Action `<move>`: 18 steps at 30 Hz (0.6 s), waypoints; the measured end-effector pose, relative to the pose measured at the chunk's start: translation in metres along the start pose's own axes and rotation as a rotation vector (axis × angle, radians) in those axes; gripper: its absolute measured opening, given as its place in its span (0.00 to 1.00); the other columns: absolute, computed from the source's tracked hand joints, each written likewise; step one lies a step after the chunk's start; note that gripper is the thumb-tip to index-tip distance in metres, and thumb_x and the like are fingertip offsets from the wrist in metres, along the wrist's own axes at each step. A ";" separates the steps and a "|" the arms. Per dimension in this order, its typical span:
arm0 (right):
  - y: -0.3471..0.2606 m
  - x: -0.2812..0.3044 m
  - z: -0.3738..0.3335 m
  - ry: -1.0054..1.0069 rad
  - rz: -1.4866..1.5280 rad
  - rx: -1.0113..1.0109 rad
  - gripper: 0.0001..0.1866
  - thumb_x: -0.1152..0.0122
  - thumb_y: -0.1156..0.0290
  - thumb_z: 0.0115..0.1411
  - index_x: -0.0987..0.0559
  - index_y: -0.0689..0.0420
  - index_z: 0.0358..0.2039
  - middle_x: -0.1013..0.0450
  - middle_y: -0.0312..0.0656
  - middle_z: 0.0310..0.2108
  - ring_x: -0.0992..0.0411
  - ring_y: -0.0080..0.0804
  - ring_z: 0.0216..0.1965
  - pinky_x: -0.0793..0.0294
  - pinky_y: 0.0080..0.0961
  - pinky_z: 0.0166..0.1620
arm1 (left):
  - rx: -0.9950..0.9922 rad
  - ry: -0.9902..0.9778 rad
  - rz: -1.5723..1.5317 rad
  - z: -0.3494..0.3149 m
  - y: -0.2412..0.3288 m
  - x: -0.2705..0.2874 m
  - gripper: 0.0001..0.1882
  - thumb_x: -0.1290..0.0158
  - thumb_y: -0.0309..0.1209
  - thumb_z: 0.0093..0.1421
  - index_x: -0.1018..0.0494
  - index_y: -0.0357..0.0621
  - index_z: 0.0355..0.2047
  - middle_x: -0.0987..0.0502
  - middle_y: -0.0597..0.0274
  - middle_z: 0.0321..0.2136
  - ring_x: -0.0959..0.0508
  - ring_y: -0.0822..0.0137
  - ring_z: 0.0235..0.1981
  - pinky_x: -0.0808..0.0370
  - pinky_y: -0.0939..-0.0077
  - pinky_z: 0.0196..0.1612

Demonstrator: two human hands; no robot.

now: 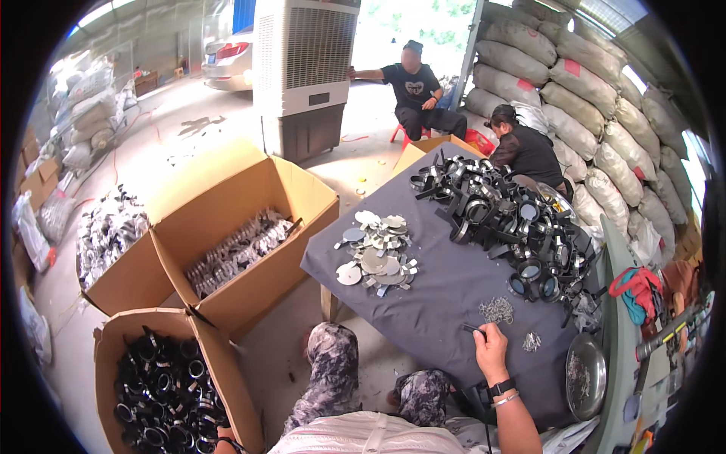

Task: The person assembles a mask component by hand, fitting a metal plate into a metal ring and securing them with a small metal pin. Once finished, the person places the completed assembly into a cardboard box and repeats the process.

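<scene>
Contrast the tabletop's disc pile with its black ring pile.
The disc pile is pale grey; the ring pile mostly black.
The disc pile is small; the ring pile far larger.
The disc pile holds flat pieces; the ring pile, hooped ones.
Both lie on the table.

We see our left hand (225, 433) only partly near the lower edge, its grip hidden; the dark piece (473, 328) in our right hand (491, 351) is too small to identify. A cooler (304, 76) part-hides the car (229, 63).
</scene>
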State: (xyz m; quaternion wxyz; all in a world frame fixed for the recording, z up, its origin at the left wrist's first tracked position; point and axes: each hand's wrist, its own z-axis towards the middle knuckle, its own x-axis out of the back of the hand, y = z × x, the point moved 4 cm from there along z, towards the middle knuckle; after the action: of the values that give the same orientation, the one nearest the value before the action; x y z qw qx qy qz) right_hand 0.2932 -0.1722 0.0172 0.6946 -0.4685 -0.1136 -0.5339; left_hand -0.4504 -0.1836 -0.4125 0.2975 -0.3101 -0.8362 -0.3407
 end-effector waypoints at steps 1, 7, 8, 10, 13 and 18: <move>0.000 0.000 0.000 0.003 -0.013 0.010 0.06 0.41 0.77 0.54 0.30 0.62 0.25 0.31 0.47 0.22 0.31 0.43 0.23 0.33 0.32 0.28 | 0.000 -0.017 -0.005 -0.001 0.002 0.006 0.24 0.43 0.38 0.50 0.29 0.41 0.47 0.22 0.48 0.40 0.23 0.55 0.45 0.27 0.68 0.49; -0.002 -0.004 0.004 -0.022 -0.025 0.015 0.06 0.41 0.77 0.53 0.29 0.63 0.26 0.31 0.47 0.22 0.30 0.44 0.23 0.33 0.33 0.28 | 0.012 -0.123 -0.043 -0.024 0.030 0.036 0.21 0.46 0.38 0.53 0.28 0.43 0.46 0.22 0.50 0.40 0.22 0.55 0.44 0.26 0.67 0.46; -0.001 -0.003 0.004 -0.020 -0.021 0.018 0.06 0.41 0.77 0.53 0.29 0.63 0.26 0.31 0.47 0.22 0.30 0.44 0.23 0.33 0.33 0.28 | 0.019 -0.139 -0.053 -0.031 0.033 0.039 0.20 0.46 0.39 0.54 0.28 0.43 0.46 0.22 0.50 0.40 0.22 0.55 0.44 0.26 0.67 0.46; 0.001 -0.003 0.004 -0.025 -0.016 0.021 0.06 0.41 0.78 0.53 0.29 0.63 0.25 0.30 0.47 0.22 0.30 0.44 0.23 0.33 0.32 0.28 | 0.035 -0.162 -0.088 -0.041 0.038 0.042 0.20 0.47 0.39 0.55 0.27 0.44 0.45 0.22 0.51 0.40 0.22 0.55 0.43 0.26 0.66 0.45; -0.001 -0.003 0.000 -0.012 0.016 -0.019 0.06 0.40 0.76 0.52 0.29 0.62 0.25 0.30 0.48 0.23 0.29 0.50 0.25 0.32 0.37 0.28 | 0.071 -0.188 -0.150 -0.057 0.038 0.043 0.18 0.48 0.39 0.56 0.27 0.44 0.45 0.22 0.52 0.40 0.22 0.55 0.42 0.25 0.66 0.44; 0.002 0.004 -0.003 0.033 0.106 -0.037 0.05 0.41 0.79 0.52 0.29 0.63 0.26 0.31 0.43 0.20 0.32 0.32 0.21 0.34 0.27 0.26 | 0.112 -0.224 -0.222 -0.072 0.024 0.049 0.17 0.50 0.40 0.58 0.26 0.46 0.44 0.21 0.53 0.40 0.22 0.55 0.41 0.24 0.65 0.42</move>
State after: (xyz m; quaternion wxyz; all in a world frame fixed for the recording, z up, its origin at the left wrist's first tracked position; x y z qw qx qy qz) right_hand 0.2953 -0.1774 0.0171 0.7149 -0.4778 -0.0673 -0.5060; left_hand -0.4433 -0.2091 -0.3262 0.1800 -0.2348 -0.9109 -0.2878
